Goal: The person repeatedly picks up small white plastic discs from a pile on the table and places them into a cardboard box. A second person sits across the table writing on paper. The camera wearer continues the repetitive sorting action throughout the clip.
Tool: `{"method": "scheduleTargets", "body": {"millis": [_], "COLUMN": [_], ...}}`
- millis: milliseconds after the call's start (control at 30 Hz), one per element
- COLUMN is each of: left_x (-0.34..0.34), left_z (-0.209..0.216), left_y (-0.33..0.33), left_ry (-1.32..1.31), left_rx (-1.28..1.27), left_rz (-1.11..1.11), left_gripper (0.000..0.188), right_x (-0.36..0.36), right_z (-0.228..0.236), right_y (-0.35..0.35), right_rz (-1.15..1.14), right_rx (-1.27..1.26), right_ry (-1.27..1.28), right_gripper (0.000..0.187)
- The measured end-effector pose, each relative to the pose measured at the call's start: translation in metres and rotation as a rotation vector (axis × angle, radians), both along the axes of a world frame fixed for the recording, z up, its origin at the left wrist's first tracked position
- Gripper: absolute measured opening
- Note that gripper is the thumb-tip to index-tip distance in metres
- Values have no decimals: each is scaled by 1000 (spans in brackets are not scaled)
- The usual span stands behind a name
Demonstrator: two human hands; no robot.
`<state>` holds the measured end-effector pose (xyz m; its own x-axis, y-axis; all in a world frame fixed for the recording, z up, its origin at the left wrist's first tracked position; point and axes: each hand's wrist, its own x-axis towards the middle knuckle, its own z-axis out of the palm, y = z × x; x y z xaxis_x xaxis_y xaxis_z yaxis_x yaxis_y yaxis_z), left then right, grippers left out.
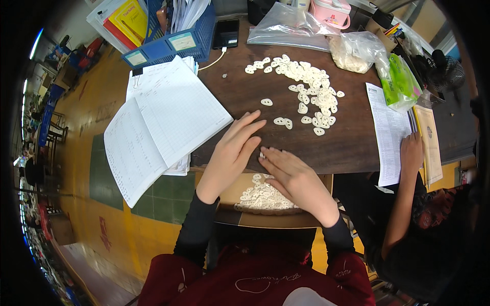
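Observation:
Small flat white oval pieces with holes point(317, 91) lie in a curved heap on the dark brown table point(224, 97). A few single pieces point(266, 102) sit nearer to me. My left hand point(229, 158) is open at the table's near edge, fingers stretched forward beside the open notebook. Opposite it, my right hand point(296, 178) lies flat with its fingers extended, and one small white piece point(262, 154) shows at its fingertips. Below both hands, more white pieces point(268, 196) fill an open drawer or box point(255, 220) under the tabletop; my right hand partly covers it.
A lined notebook point(178, 109) lies at left, before a blue file basket point(171, 41) and a phone point(226, 33) on a cable. Plastic bags point(357, 51) and a pink container point(331, 11) stand behind. At right, another person's arm point(406, 183) rests by a printed sheet point(385, 132).

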<state>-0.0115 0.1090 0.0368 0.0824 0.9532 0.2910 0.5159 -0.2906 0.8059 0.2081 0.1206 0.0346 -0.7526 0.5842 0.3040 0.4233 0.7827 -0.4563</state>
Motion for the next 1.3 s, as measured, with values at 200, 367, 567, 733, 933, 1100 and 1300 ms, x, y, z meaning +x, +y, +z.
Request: {"method": "scheduleTargets", "body": {"millis": [200,367,567,733,933,1100,1300], "left_x": [25,22,12,18,35,45,41], "left_z": [-20,-26,-26,-34,-33,-24,-12], "left_y": [35,36,34,49,49,24,8], "left_ry": [256,189,72,347,505,392,84], "left_rx": [23,88,30,106,59,7,-37], "left_rz": [-118,-79,53,82,-79,-204,-263], "left_gripper": [36,33,32,46,56,55,54], "right_x": [31,32,-2,17,53,61,61], "right_z": [26,28,-5,-1,27,21,13], "right_y": [-26,12,46,3,-22,12,7], "right_rz": [157,-48,-190,-103,15,-354,-275], "right_rx": [-160,-45,188,67,-147,75,-76], "right_ry": [-37,59,-45,-55,-30,-51,2], "right_gripper": [52,49,51,58,56,53,52]}}
